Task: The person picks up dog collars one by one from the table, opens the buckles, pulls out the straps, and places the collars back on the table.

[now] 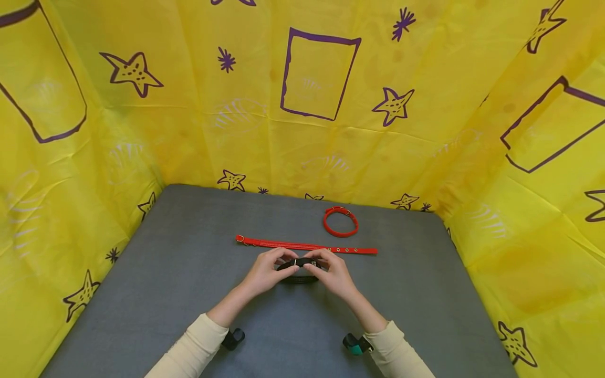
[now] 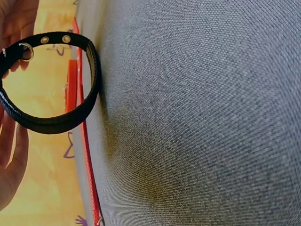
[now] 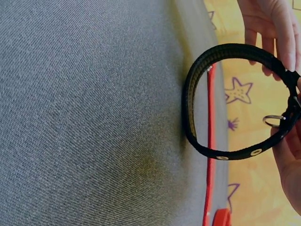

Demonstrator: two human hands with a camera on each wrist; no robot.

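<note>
A black collar (image 1: 300,280) is closed into a loop and stands on its edge, its lower side close to the grey surface. My left hand (image 1: 264,271) pinches the upper part between thumb and fingers. Opposite it, my right hand (image 1: 336,273) grips the same stretch near the metal buckle. A metal ring (image 3: 273,121) and eyelets (image 2: 66,39) show on the band in the wrist views. The fingers partly hide the buckle and the strap through it.
Just beyond the hands lies a straight red collar (image 1: 293,245), with a ring at its left end and eyelets towards the right. Farther back is a red collar (image 1: 341,233) fastened in a loop. Yellow patterned cloth (image 1: 255,136) encloses the grey table (image 1: 198,226) at the back and sides.
</note>
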